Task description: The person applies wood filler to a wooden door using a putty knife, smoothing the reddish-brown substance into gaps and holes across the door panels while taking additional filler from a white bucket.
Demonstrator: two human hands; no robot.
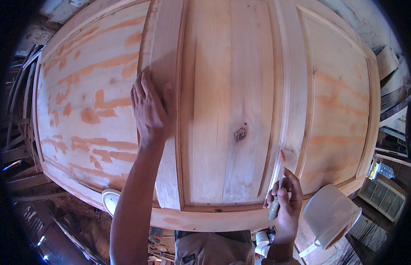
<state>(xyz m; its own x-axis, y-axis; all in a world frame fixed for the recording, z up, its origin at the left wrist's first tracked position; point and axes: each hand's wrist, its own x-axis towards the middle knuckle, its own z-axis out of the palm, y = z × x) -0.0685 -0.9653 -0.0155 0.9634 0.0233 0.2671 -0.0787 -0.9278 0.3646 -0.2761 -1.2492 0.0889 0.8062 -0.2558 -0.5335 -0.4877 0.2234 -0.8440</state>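
Note:
A large wooden panelled door (210, 110) lies in front of me. My left hand (152, 106) rests on the strip between the left and middle panels, fingers stretched out and holding nothing. My right hand (287, 198) is closed round the handle of a putty knife (273, 209) near the door's near edge. Its blade points away from me over the strip right of the middle panel, with orange filler (283, 155) by its tip. Orange-brown filler patches (88, 115) streak the left panel, and fainter ones mark the right panel. The middle panel has a dark knot (240, 133).
A translucent white tub (327, 216) stands at the door's near right corner. A round white lid (110, 201) shows by the near left edge. Stacked timber (24, 101) lies at the left, with boards and a clear plastic bottle (386, 170) at the right.

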